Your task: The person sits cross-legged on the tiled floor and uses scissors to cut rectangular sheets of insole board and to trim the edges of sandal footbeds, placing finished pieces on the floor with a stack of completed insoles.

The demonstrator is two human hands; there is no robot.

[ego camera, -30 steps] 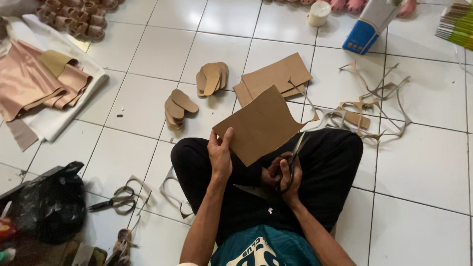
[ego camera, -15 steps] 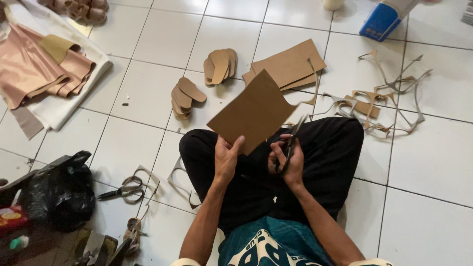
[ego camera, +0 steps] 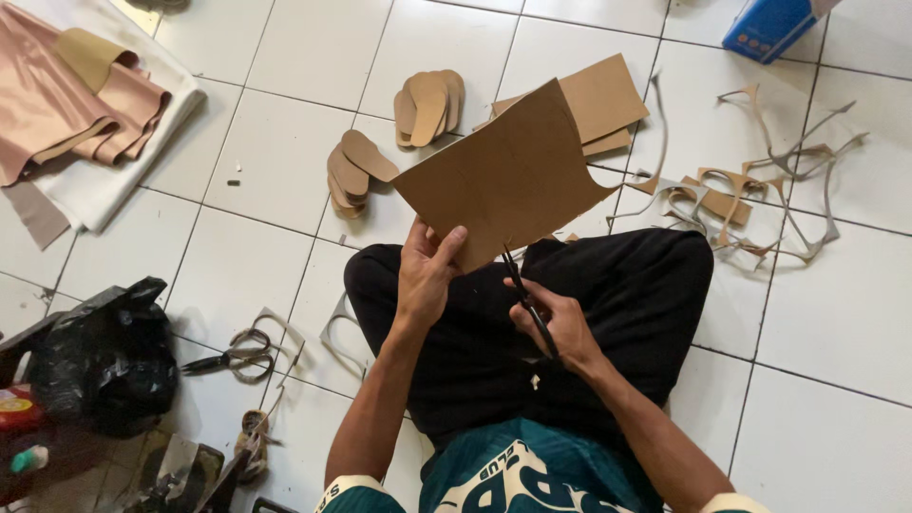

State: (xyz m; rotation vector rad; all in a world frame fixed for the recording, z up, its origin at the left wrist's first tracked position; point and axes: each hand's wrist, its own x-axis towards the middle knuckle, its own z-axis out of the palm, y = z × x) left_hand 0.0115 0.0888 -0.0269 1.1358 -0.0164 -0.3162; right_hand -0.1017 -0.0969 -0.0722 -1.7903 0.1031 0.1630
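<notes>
Far left: black plastic bag (ego camera: pixel 106 356) on the tiled floor, spare scissors (ego camera: pixel 231 356) lying beside it. Two stacks of tan sole cutouts (ego camera: pixel 350 173) further up. Left hand (ego camera: pixel 425 275) pinches the brown cardboard sheet (ego camera: pixel 508 176) at its lower edge, thumb on top, sheet held up over the lap. Right hand (ego camera: pixel 556 323) fingers closed in the handles of black scissors (ego camera: pixel 528 299), blade tips touching the sheet's bottom edge. Right: pile of cardboard offcut strips (ego camera: pixel 750 195).
</notes>
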